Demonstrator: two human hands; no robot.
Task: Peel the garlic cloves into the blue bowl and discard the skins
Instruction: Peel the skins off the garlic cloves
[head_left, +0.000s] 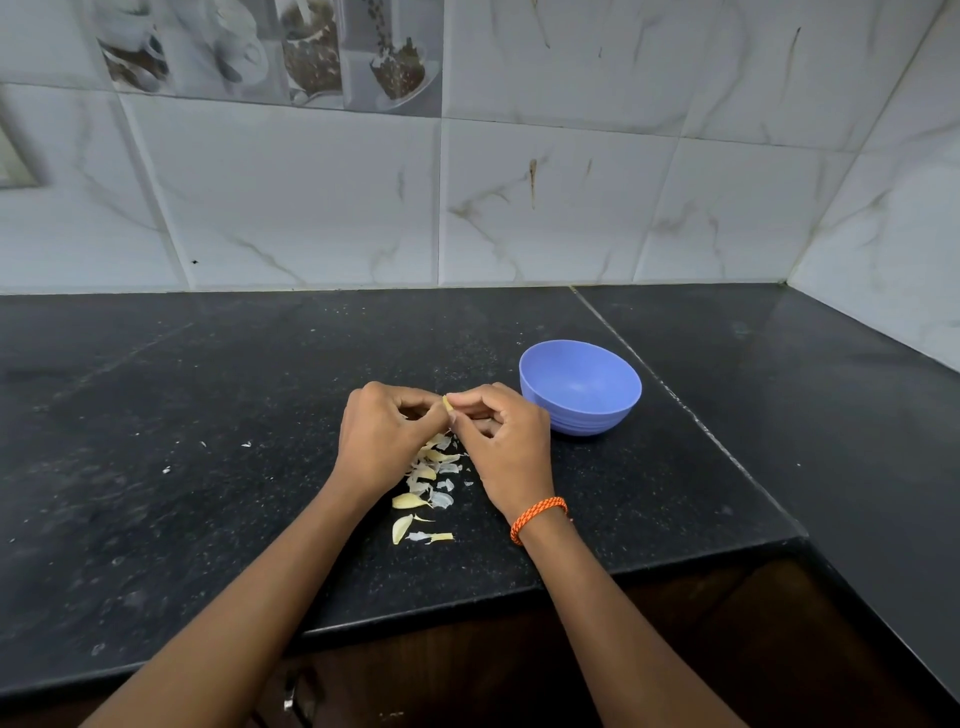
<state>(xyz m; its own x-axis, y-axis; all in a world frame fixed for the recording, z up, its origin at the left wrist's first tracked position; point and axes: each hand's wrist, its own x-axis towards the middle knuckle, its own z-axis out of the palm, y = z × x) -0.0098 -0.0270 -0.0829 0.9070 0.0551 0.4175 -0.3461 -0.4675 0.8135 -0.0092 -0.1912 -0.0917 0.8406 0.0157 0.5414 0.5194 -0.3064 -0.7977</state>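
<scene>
A pale yellow garlic clove (447, 405) is pinched between my left hand (382, 441) and my right hand (501, 441), held a little above the black counter. Fingers of both hands curl around it, hiding most of it. Beneath my hands lies a heap of garlic cloves and white papery skins (428, 483), stretching toward the counter's front edge. The blue bowl (580, 387) stands upright just right of my right hand; the part of its inside that I see holds nothing.
The black stone counter (208, 415) runs left and wraps round to the right along a tiled wall corner. A few skin flecks (247, 445) lie left of my hands. Its front edge (467, 603) is close below the heap, above dark cabinet doors.
</scene>
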